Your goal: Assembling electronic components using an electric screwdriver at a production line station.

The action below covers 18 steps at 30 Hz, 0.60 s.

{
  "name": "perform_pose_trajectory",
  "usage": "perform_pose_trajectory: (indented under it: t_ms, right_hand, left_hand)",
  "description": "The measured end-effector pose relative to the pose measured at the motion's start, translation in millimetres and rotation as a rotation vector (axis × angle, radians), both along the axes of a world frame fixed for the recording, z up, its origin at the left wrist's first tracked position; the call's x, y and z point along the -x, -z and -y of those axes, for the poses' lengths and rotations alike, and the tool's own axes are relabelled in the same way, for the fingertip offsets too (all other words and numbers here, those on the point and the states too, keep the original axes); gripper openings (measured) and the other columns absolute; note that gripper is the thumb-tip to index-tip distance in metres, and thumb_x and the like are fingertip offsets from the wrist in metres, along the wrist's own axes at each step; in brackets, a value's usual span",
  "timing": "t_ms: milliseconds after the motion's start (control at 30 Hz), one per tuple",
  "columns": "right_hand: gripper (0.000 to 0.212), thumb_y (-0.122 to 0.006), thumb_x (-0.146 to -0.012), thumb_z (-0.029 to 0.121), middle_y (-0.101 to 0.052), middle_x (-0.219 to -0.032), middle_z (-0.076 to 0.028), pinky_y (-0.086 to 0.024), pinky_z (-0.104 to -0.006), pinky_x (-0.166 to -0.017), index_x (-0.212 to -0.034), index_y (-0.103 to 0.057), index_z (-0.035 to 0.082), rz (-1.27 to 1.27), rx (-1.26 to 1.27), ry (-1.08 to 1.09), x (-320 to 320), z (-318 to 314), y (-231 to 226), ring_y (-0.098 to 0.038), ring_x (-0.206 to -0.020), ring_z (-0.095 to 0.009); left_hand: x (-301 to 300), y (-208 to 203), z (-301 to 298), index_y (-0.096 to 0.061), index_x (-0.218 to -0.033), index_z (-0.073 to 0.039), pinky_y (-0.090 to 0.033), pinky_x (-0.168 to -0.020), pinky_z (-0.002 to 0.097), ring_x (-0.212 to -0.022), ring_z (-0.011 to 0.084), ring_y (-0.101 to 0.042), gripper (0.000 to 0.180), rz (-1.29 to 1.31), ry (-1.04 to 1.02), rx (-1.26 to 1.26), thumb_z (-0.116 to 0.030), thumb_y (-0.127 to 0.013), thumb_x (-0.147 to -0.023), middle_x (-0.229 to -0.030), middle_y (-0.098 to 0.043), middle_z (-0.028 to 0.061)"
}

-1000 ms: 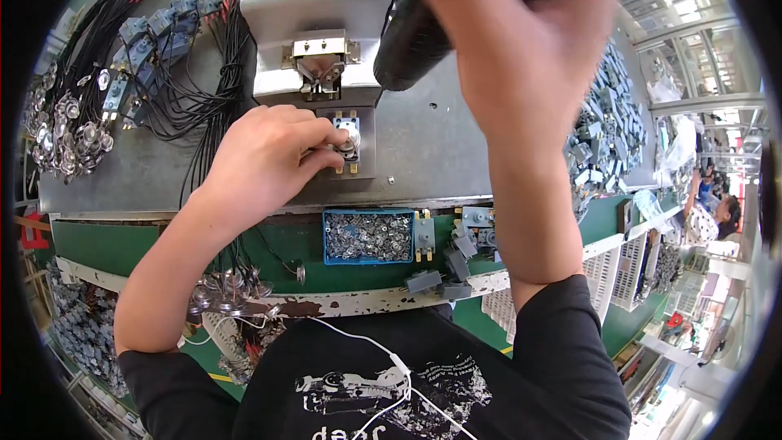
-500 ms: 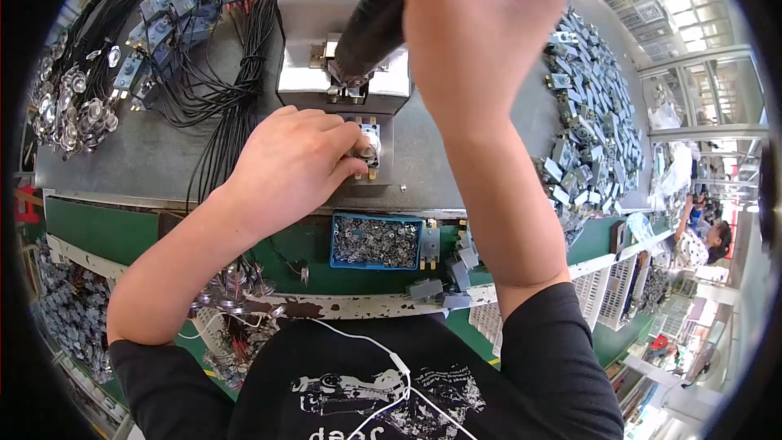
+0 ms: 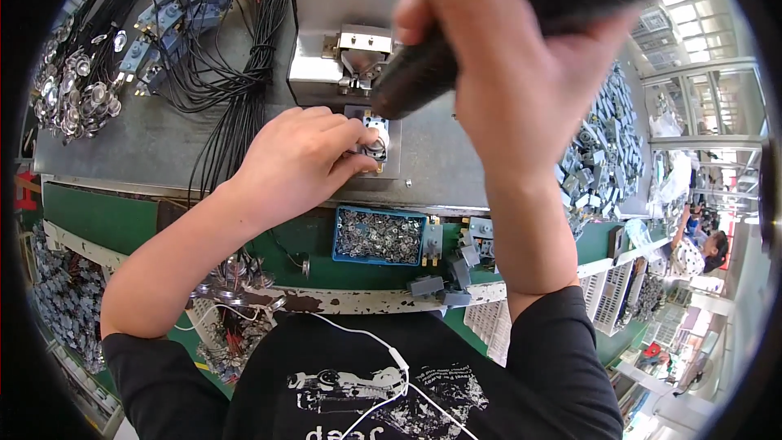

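My left hand point(image 3: 305, 151) reaches in from the left with thumb and forefinger closed on a small round metal part point(image 3: 377, 145). This part sits on a small switch-like component, white with brass terminals, in a dark metal fixture point(image 3: 393, 165). Large and blurred, my right hand point(image 3: 521, 73) wraps round a black power screwdriver point(image 3: 423, 73) at the upper right. The tool slants down to the left, its nose just above the far end of the component. Whether it touches cannot be made out.
Behind the fixture stands a silver metal machine point(image 3: 314, 33). Black cables point(image 3: 252, 81) and grey switch units point(image 3: 167, 16) lie left; a heap of grey units point(image 3: 607, 147) lies right. A blue tray point(image 3: 336, 253) of small metal parts sits nearer me. Another person point(image 3: 700, 254) is far right.
My right hand and the screwdriver have moved right and up in view; the tool's nose has come from in front of the machine to beside the component. The left hand keeps its pinch.
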State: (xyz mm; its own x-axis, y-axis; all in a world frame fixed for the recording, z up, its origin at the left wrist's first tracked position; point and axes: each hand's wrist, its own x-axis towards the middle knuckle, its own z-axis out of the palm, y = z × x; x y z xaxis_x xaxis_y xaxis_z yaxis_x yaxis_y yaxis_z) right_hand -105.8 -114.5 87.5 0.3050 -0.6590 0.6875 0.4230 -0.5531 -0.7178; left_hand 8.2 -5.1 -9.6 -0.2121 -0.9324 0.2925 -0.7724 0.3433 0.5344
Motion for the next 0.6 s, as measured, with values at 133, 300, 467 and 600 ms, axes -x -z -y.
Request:
perform_pose_trajectory:
  t_ms: [133,300,467,600]
  right_hand:
    - [0.052,-0.073,-0.088,-0.009,-0.066,-0.099,-0.010,-0.056,-0.0270,-0.067,-0.130,-0.044,-0.004,-0.022,-0.128,-0.068,21,-1,2,-0.067,-0.082,-0.014]
    - [0.039,-0.071,-0.087,-0.016,-0.069,-0.092,-0.012,-0.056,-0.0252,-0.060,-0.119,-0.050,-0.006,-0.046,-0.185,-0.037,24,0,1,-0.068,-0.075,-0.014]
    - [0.033,-0.071,-0.086,-0.016,-0.068,-0.092,-0.012,-0.057,-0.0265,-0.062,-0.112,-0.052,-0.007,0.056,-0.152,-0.068,23,0,12,-0.068,-0.075,-0.014]
    - [0.038,-0.072,-0.086,-0.015,-0.068,-0.094,-0.011,-0.058,-0.0269,-0.063,-0.116,-0.051,-0.005,-0.001,-0.201,-0.117,23,0,24,-0.069,-0.077,-0.014]
  left_hand:
    - [1,-2,1,-0.069,-0.099,-0.010,-0.052,-0.075,0.0405,-0.085,0.0258,-0.068,0.021,-0.007,-0.002,0.005,-0.027,-0.077,-0.089,-0.084,-0.070,0.0033]
    - [3,-5,3,-0.069,-0.100,-0.010,-0.052,-0.075,0.0407,-0.085,0.0255,-0.067,0.022,0.005,-0.002,-0.021,-0.027,-0.077,-0.089,-0.084,-0.070,0.0034]
    - [2,-5,0,-0.068,-0.100,-0.010,-0.052,-0.075,0.0409,-0.084,0.0256,-0.067,0.022,0.016,-0.011,-0.025,-0.027,-0.077,-0.089,-0.084,-0.070,0.0032]
    - [3,-6,2,-0.068,-0.099,-0.010,-0.052,-0.075,0.0406,-0.085,0.0258,-0.067,0.022,0.019,-0.006,-0.028,-0.027,-0.077,-0.088,-0.083,-0.070,0.0031]
